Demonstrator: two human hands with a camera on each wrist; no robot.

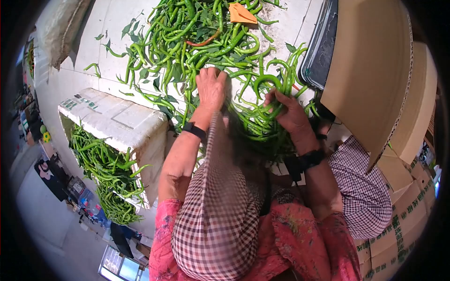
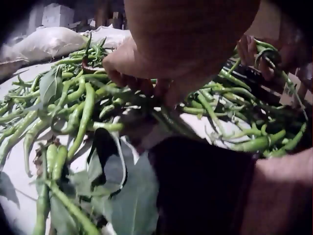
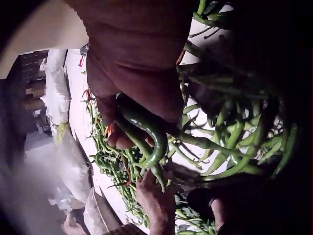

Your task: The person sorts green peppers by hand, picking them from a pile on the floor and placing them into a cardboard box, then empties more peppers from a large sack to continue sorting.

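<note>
Green chili peppers (image 1: pixel 178 42) with loose leaves lie heaped on a pale surface. The left hand (image 1: pixel 212 91) reaches into the near edge of the heap, fingers bent down among the peppers; its fingertips are hidden in the head view. In the left wrist view the left hand (image 2: pixel 161 63) is over peppers, a large leaf (image 2: pixel 129 191) below it. The right hand (image 1: pixel 291 112) holds several long peppers, one curved, between thumb and fingers. The right wrist view shows the right hand (image 3: pixel 137 83) curled round green peppers (image 3: pixel 146 134). More peppers (image 1: pixel 258 124) lie between the hands.
A white foam box (image 1: pixel 117 119) full of peppers lies on its side at the left. Cardboard (image 1: pixel 370 70) and a dark-rimmed tray (image 1: pixel 319 47) stand at the right. An orange paper piece (image 1: pixel 242 14) lies on the heap. A sack (image 1: pixel 61 28) is at the upper left.
</note>
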